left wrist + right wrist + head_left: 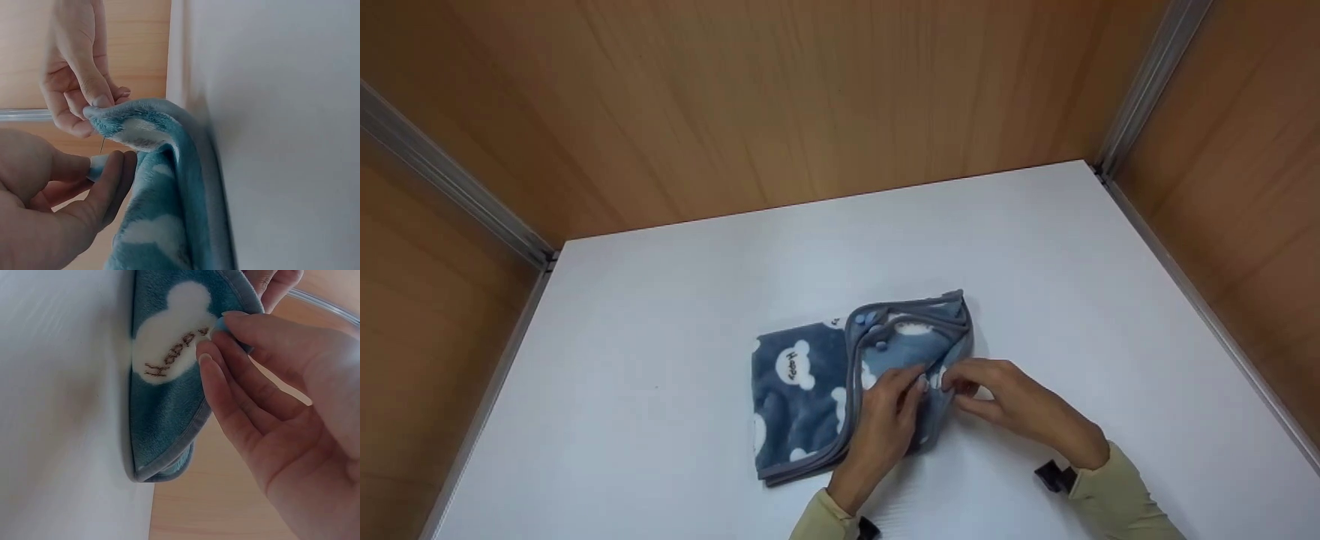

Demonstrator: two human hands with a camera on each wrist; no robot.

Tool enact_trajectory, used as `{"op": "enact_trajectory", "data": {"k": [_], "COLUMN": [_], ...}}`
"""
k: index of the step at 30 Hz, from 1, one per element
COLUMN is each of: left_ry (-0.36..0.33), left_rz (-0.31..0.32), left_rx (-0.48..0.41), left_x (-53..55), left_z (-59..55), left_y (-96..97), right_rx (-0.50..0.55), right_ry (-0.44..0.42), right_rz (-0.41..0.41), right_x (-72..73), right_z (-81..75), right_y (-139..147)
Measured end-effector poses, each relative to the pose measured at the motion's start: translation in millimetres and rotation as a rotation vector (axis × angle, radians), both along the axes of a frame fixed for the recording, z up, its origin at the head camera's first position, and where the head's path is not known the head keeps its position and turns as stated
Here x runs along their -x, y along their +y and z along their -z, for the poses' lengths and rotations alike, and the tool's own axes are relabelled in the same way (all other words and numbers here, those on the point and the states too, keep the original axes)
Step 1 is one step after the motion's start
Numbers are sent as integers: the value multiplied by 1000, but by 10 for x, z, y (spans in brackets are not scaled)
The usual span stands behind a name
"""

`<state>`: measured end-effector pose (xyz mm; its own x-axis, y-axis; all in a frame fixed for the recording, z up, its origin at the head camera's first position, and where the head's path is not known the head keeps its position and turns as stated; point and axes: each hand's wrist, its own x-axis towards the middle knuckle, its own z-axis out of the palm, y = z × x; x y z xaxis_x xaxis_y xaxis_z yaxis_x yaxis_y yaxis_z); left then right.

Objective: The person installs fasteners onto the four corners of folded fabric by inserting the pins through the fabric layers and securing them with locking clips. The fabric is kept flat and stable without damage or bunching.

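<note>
A folded blue fleece blanket (810, 405) with white bear-shaped patches and grey edging lies on the table. Both hands work at its right part. In the left wrist view, my left hand (50, 197) pinches a light-blue pin (97, 167), its thin shaft pointing at the blanket's lifted edge. My right hand (1012, 397) is across that edge from it. Seen from the right wrist, the thumb and fingers pinch a small light-blue cap (220, 324) against the fleece, beside the "Happy" patch. Small blue knobs (881, 346) sit on the blanket's upper right part.
The white table (645, 337) is enclosed by wood-grain panels (840, 97) at the back and both sides, with metal strips (1155, 82) at the corners. A small black piece (1054, 476) sits by the right sleeve.
</note>
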<state>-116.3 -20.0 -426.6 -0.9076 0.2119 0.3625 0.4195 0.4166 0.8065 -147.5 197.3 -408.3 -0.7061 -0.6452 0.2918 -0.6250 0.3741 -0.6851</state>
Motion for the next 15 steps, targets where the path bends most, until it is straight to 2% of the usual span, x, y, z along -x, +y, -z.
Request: {"op": "enact_trajectory", "data": {"k": [10, 15], "left_ry": [-32, -50], "left_rz": [10, 37], "left_rx": [29, 30], "left_x": [-40, -38], "left_z": [-3, -3], "left_y": [15, 67], "right_rx": [-26, -19], "right_ry": [-53, -38], "right_rz": [-4, -9], "right_x": [6, 14], "right_z": [5, 24], "right_y": [-7, 4]}}
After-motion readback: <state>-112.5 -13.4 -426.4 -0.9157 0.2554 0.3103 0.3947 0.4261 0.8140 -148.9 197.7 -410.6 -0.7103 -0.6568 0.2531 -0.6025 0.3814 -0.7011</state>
